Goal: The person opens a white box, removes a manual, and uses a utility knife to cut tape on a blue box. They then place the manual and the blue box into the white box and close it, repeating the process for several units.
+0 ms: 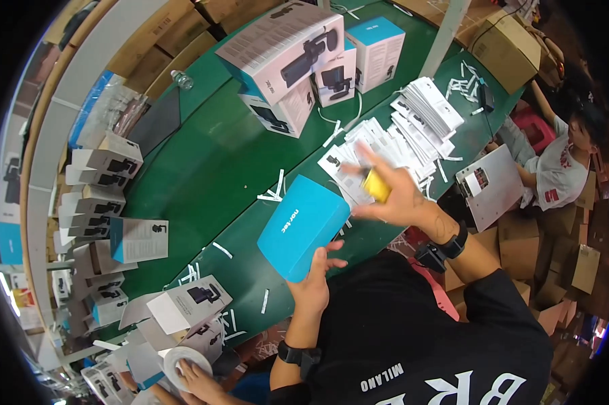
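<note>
My left hand [316, 278] steadies a smooth, matt blue cardboard box [303, 226], my right hand [393, 196] pinches a small glossy yellow plastic piece [376, 184], thin white paper leaflets [412, 128] lie fanned on the smooth, faintly shiny green table [203, 169], and brown corrugated cardboard cartons [504, 44] look dull and rough.

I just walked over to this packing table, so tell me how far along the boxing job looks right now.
Done: several closed printed boxes stand stacked at the far side of the green table. In hand: the left hand holds a blue box, while the right hand grips a small yellow item. Left: a spread of white leaflets and folded empty cartons still wait.
</note>
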Demonstrator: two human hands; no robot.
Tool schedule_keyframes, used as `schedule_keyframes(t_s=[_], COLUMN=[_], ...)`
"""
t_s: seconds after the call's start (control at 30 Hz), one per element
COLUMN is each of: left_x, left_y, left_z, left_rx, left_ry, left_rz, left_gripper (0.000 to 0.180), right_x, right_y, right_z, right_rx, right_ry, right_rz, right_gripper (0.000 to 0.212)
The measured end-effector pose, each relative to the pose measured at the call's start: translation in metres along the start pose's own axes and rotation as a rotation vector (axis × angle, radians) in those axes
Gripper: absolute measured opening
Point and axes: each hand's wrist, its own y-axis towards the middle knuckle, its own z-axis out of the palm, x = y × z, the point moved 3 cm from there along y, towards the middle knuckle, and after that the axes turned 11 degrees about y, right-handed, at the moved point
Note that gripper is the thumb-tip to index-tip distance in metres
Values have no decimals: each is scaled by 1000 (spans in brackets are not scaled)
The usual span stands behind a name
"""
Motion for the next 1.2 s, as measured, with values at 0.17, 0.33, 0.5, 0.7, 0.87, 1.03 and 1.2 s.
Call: schedule_keyframes(t_s=[0.17,0.33,0.5,0.7,0.87,1.03,1.2], left_x=[-4,-1,-7,-4,-9,-20,-23], left_y=[-7,-23,-27,-10,-12,-11,-7], left_z=[-3,-18,-46,-37,-36,-33,-37], left_rx=[12,-47,-343,-199,-81,108,203], left_ry=[32,167,795,1256,1333,1521,1565], left_rz=[-127,-263,99,612,606,569,523], left_gripper=[31,32,46,67,66,62,66], right_x=[-12,-14,-25,-24,-26,-27,-33], right_y=[11,10,8,10,10,-2,-32], right_z=[11,14,14,10,2,-2,3], right_rx=[472,469,448,459,538,536,454], right_ry=[-288,-244,-251,-277,-235,-264,-360], right_rz=[-263,-301,-315,-338,-327,-365,-409], right_gripper=[54,51,47,39,37,42,46])
